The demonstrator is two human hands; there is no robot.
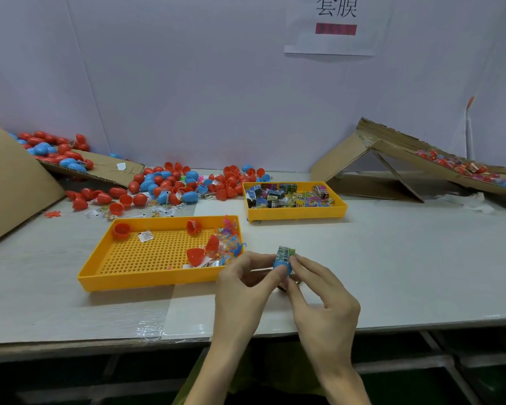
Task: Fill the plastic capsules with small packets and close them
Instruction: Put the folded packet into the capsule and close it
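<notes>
Blue capsule half (pixel 281 266) — open (mouth up) — printed packet (pixel 285 252) poking out.

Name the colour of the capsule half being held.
The capsule half is blue, with a packet sticking out; head view.

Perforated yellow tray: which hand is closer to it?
Left. The left hand sits just off the right front corner of the perforated yellow tray, holding the blue capsule half; the right hand is farther right, beyond the capsule, pinching the packet in it.
</notes>
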